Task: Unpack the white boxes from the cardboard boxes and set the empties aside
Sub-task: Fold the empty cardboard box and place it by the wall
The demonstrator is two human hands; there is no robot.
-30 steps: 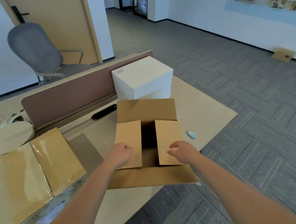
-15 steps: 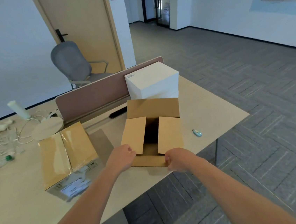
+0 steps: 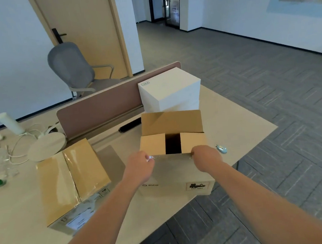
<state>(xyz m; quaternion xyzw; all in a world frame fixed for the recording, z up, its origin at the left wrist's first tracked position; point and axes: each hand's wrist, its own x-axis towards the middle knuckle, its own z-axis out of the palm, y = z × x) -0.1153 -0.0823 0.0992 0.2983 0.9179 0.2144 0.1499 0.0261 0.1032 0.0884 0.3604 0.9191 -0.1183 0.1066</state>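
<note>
Office desk (image 3: 236,126), light wood. Open cardboard box (image 3: 173,172) between both grips at desk's near edge; far flap upright, side flaps folded inward, dark gap between. Left grip (image 3: 141,167) and right grip (image 3: 205,157) each curled on box's near top edge. White boxes (image 3: 169,89) stacked just beyond far flap. Sealed cardboard box (image 3: 70,177) left of left grip. Small blue object (image 3: 221,148) just right of right grip.

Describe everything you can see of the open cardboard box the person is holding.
The open cardboard box is brown card, standing upright on the desk, before stacked white boxes. Its far flap stands up; two side flaps fold inward, leaving a dark gap. The left hand and right hand grip the near flap's taped edge. Its front carries a logo and label.
</note>
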